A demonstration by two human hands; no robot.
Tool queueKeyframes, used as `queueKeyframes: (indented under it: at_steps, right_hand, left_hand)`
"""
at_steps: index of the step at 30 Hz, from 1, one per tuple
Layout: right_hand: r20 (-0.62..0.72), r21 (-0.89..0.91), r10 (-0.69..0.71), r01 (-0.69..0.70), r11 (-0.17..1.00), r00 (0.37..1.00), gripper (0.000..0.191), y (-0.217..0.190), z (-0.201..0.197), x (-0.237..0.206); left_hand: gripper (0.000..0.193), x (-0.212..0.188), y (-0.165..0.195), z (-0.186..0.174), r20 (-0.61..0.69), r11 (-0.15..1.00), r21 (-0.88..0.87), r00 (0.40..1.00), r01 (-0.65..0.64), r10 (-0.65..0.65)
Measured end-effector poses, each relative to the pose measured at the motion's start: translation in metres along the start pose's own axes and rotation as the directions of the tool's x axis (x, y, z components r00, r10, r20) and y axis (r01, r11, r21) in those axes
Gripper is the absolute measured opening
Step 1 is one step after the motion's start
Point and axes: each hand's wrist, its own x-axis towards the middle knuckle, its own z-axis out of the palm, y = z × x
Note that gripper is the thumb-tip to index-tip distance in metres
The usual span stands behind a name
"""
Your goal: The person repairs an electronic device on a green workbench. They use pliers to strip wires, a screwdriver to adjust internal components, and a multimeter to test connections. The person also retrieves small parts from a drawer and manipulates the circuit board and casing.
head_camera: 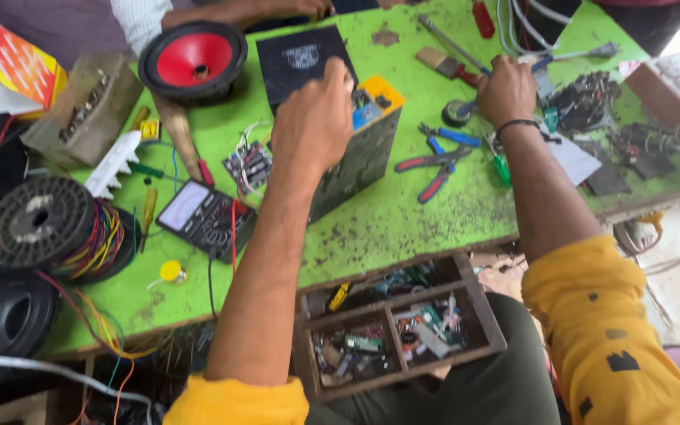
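My left hand (314,120) rests on top of a dark metal box (360,153) with a yellow and blue part on its top, standing in the middle of the green table (387,228). My right hand (505,88) is closed around a thin tool with a blue handle (548,59) at the far right, just beside a roll of black tape (457,112). Red and blue pliers (434,161) lie between the two hands. Both arms wear yellow sleeves.
A red speaker cone (193,60), a multimeter (206,216), a wire spool (41,224) and a circuit board (249,165) lie at left. An open wooden drawer (399,330) of small parts sits below the table edge. Another person's arm (222,12) reaches in at the top. Scrap electronics (615,118) sit at right.
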Motion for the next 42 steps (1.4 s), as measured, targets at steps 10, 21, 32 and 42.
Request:
queueKeyframes:
  at_steps: [10, 21, 32, 42]
  right_hand:
    - [0.232, -0.212, 0.185, -0.136, 0.968, 0.955, 0.029, -0.003, 0.031, 0.046]
    - [0.372, 0.644, 0.196, -0.404, 0.65, 0.907, 0.009, -0.002, -0.198, -0.099]
    - [0.4, 0.252, -0.017, -0.093, 0.963, 0.916, 0.05, -0.099, -0.264, -0.17]
    - [0.325, 0.305, -0.113, 0.009, 0.952, 0.939, 0.043, -0.107, -0.263, -0.163]
  left_hand:
    - [0.016, -0.004, 0.005, -0.004, 0.015, 1.0, -0.026, 1.0, 0.008, -0.007]
    - [0.013, -0.004, -0.01, -0.003, -0.268, 0.882, -0.318, 0.926, -0.347, 0.268]
    - [0.019, -0.001, -0.012, 0.006, -0.191, 0.883, -0.395, 0.963, -0.253, 0.191]
    - [0.017, -0.001, -0.011, 0.003, -0.2, 0.851, -0.465, 0.965, -0.244, 0.168]
